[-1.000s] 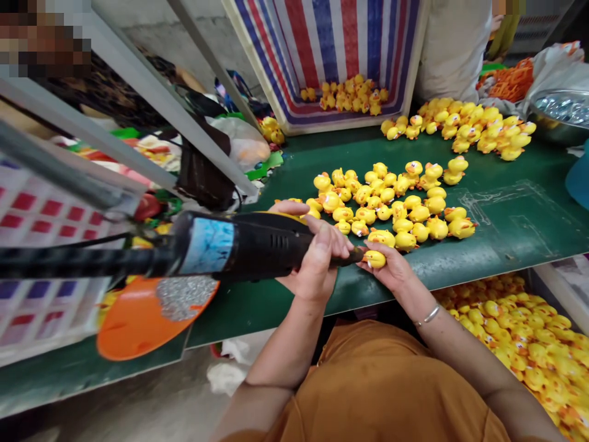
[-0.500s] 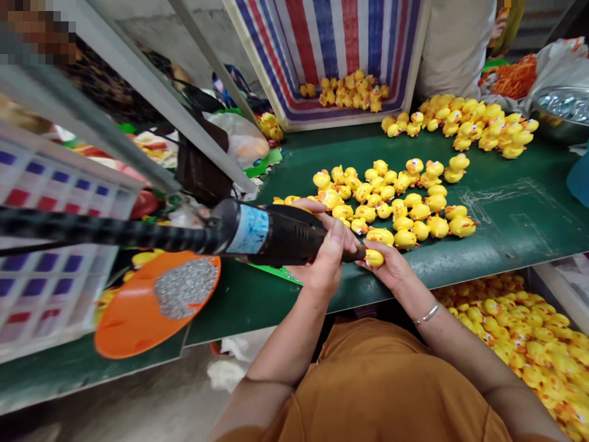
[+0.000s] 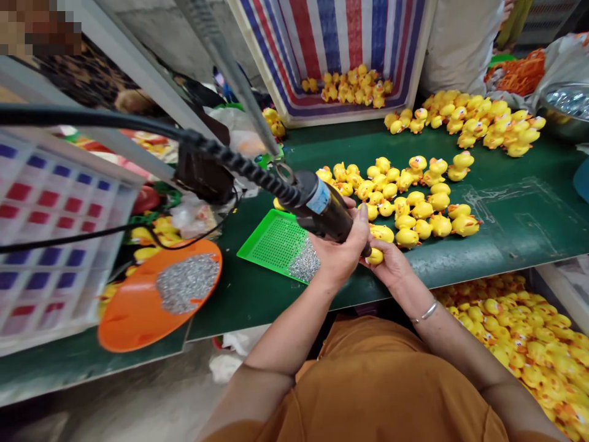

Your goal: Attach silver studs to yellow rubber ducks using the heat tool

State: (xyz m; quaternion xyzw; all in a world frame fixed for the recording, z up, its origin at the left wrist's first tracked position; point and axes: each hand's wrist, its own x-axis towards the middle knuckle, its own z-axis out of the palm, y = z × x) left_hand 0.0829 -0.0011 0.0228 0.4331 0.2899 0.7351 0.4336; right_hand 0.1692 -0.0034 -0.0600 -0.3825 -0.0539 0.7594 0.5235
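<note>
My left hand is wrapped round a black electric screwdriver, tilted with its cable end up to the left and its tip pressed to a small yellow toy duck. My right hand pinches that duck at the front edge of the green table. Right behind my hands lies a cluster of several yellow ducks. A green mesh tray with small screws sits just left of my left hand.
An orange dish of screws lies at the left. More ducks are piled at the back right, in the striped bag and in a bin below the table. A metal bowl stands far right. Metal frame bars cross the left.
The screwdriver has swung from lying nearly level to a steeper tilt, uncovering the green mesh tray. My hands and the duck stay in about the same place.
</note>
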